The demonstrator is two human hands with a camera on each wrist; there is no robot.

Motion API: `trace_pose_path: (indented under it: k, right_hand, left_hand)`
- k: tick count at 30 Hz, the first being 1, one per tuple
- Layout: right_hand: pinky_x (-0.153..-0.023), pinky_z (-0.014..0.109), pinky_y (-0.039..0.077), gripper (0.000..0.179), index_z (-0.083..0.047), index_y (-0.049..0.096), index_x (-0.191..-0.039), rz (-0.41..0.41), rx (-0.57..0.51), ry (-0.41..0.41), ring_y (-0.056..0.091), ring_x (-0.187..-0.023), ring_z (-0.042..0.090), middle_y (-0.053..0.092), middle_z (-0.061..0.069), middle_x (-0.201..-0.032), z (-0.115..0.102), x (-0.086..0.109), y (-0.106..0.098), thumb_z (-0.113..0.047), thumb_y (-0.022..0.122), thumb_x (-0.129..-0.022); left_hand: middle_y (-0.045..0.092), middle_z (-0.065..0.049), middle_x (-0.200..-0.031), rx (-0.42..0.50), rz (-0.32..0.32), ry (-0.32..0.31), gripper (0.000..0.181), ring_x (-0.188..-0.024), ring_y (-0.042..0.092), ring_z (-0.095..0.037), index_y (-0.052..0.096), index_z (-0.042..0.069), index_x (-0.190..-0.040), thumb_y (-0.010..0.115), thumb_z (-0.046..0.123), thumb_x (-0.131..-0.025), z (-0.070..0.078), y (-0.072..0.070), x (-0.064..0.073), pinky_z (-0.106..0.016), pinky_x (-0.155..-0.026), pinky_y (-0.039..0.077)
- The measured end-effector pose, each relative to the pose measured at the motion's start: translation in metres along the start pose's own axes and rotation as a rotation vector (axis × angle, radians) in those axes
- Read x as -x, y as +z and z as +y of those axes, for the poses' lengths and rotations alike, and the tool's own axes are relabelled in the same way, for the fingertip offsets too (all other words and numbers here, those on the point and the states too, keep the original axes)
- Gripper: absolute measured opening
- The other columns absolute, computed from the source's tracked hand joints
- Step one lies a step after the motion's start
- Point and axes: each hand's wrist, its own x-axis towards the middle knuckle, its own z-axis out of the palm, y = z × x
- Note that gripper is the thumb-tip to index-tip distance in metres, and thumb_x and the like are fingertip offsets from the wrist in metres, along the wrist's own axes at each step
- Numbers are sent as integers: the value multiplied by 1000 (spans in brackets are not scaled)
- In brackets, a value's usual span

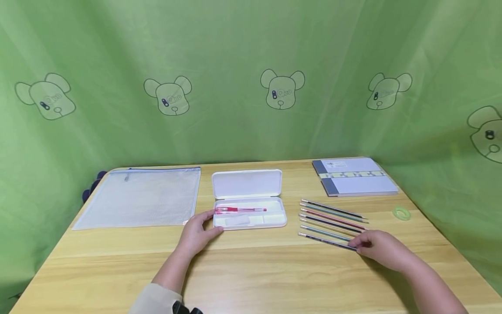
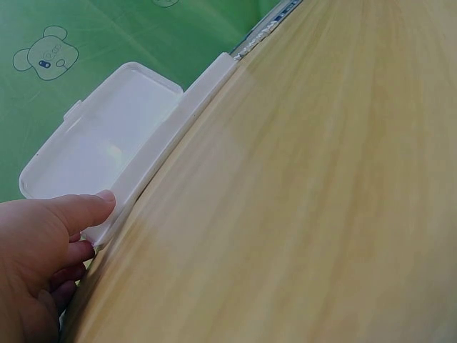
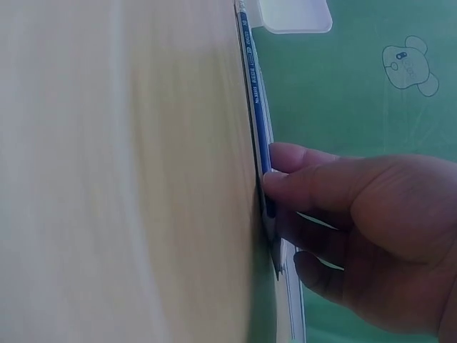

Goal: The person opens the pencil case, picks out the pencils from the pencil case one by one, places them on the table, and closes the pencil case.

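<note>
A white pencil case (image 1: 247, 184) stands with its lid up in the middle of the table; a red pen (image 1: 243, 209) and a white eraser (image 1: 237, 220) lie inside. My left hand (image 1: 195, 233) grips its left end, the thumb on the front wall in the left wrist view. Several pencils (image 1: 333, 209) lie side by side to the right, points to the right. With thumb and fingers, my right hand (image 1: 380, 249) pinches the nearest one, a dark blue pencil (image 3: 251, 75), close to its sharpened end. In the head view the fingers hide its point.
A mesh zip pouch (image 1: 145, 198) lies flat at the left. Notebooks (image 1: 353, 185) bound by a patterned band sit at the back right, with a green tape roll (image 1: 401, 213) nearer the right edge. A green curtain (image 1: 235, 131) hangs behind the wooden table (image 1: 255, 279).
</note>
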Motion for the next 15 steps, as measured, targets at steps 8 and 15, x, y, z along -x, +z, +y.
trace_pose_path:
  k: [8, 15]
  right_hand:
    - [-69, 23, 51, 20, -7, 74, -106, 13, -53, 38, 61, -86, 10, 72, 4, -98, -4, 1, -5, -12, 68, -88]
    - [-69, 20, 51, 25, -7, 73, -110, 106, -66, -22, 55, -82, -5, 71, -1, -96, -17, -10, -7, -21, 71, -89]
  left_hand:
    - [60, -16, -136, -5, 4, 2, 60, -132, 50, -38, 57, 3, -134, 77, 25, -83, -1, 1, 0, -52, -114, 37]
    - [61, -15, -136, -1, 4, -2, 60, -132, 49, -37, 57, 3, -135, 77, 25, -83, 0, 0, 0, -52, -114, 37]
